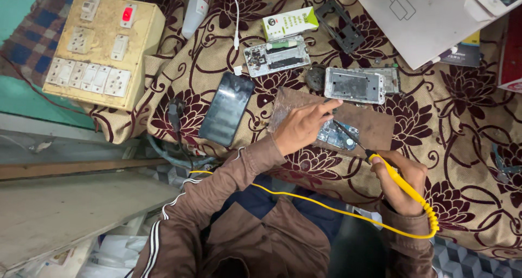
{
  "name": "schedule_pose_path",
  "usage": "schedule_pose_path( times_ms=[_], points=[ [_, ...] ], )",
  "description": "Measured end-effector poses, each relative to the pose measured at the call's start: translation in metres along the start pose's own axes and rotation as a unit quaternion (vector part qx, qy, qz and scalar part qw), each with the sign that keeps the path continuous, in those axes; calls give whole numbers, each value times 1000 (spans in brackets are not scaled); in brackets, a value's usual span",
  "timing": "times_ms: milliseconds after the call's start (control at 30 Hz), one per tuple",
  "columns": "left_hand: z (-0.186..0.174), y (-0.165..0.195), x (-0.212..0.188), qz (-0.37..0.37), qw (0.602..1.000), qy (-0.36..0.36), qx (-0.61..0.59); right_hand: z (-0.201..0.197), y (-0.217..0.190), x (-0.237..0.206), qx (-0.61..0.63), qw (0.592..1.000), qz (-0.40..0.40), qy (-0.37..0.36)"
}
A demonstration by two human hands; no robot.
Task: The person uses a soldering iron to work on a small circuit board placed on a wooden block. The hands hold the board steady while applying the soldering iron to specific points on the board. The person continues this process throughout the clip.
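A small blue circuit board (340,136) lies on a brown wooden slab (375,124). My left hand (300,127) rests on the slab and pins the board's left edge with an outstretched finger. My right hand (401,181) grips a yellow soldering iron (405,188); its dark tip (343,132) touches the board. A yellow cord (326,206) runs from the iron across my lap.
A dark phone screen (227,109) lies left of the slab. Two opened phone frames (277,56) (356,85), a white-and-green box (290,23), a black bracket (340,25) and a white bottle (197,7) sit farther back. A cream switchboard (100,44) stands at the left, a white panel (429,17) top right.
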State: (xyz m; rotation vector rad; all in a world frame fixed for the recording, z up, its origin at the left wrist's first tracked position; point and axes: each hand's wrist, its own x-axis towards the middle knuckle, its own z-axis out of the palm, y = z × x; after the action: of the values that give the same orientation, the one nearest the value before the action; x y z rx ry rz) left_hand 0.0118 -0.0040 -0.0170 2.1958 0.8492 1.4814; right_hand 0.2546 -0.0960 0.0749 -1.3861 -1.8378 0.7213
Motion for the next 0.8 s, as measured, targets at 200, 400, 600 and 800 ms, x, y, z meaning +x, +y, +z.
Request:
schedule_pose_path(
  times_ms=[200,400,600,800],
  points=[
    [-2,2,0,-35,999,-23,9,-2,3,2,-32,997,-64,-14],
    [-2,1,1,-37,999,-27,-2,1,5,1,-6,999,36,1],
    [-2,1,0,-64,997,-36,-10,1,5,2,-3,999,38,2],
    [0,-1,-1,-34,999,-22,-23,1,4,1,0,999,43,4]
  ],
)
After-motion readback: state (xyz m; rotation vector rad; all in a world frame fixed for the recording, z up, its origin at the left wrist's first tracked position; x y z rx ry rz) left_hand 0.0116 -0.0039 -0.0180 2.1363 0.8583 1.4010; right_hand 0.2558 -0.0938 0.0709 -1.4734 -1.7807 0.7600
